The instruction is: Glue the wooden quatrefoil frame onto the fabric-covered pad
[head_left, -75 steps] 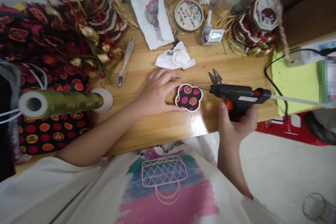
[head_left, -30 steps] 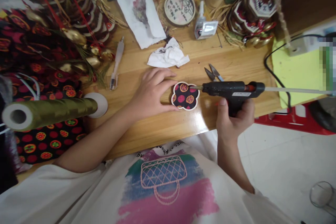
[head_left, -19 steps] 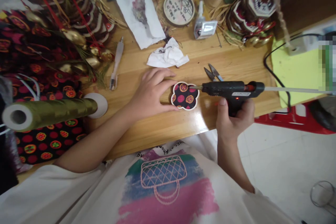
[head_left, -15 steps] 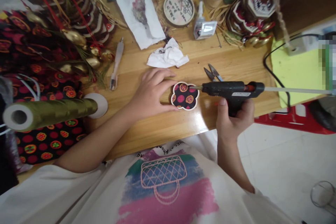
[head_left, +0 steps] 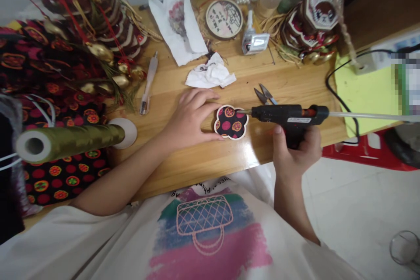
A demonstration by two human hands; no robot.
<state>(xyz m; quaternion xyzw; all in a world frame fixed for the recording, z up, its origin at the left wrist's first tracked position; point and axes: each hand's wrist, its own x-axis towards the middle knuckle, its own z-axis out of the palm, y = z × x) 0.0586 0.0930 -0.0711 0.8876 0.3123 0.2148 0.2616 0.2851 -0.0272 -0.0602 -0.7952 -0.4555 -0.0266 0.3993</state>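
**Glue gun nozzle at the flower's edge**

The flower-shaped fabric piece [head_left: 231,122] is pinned flat on the wooden table [head_left: 203,162] by the left hand [head_left: 190,116], fingers spread and pressing its left rim. The hot glue gun [head_left: 288,116] is gripped in the right hand [head_left: 297,151], nozzle touching the piece's right edge. Gluing appears underway; a steady trigger squeeze is called for.

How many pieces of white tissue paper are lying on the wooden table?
2. A crumpled tissue lies just beyond the left hand; a larger flat tissue lies at the table's far edge. More may be hidden under clutter.
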